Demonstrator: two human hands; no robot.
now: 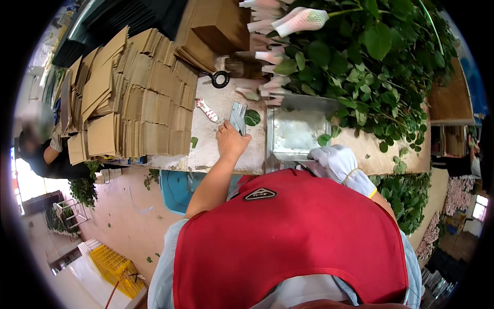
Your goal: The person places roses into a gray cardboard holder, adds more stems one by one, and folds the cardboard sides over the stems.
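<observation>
My bare left hand [232, 140] is on the worktable with its fingers closed round the near end of a grey metal stapler [238, 114]. A loose green leaf [252, 118] lies just right of the stapler. On its left is a red-and-white patterned tool [207, 110], perhaps a cutter. My right hand [334, 162], in a white glove, is by the near right corner of a shallow metal tray [296, 129]. Its fingers look curled round something dark, mostly hidden. At the far right lies a heap of leafy rose stems [360, 62], with a sleeved rose bud [301, 21] at its left.
Stacked cardboard pieces [146, 98] fill the table's left side. A roll of black tape [220, 79] lies near a cardboard box [218, 26]. Below the table edge is a blue tub [177, 193]. Another person [43, 149] is at the far left; a yellow crate [116, 268] stands lower left.
</observation>
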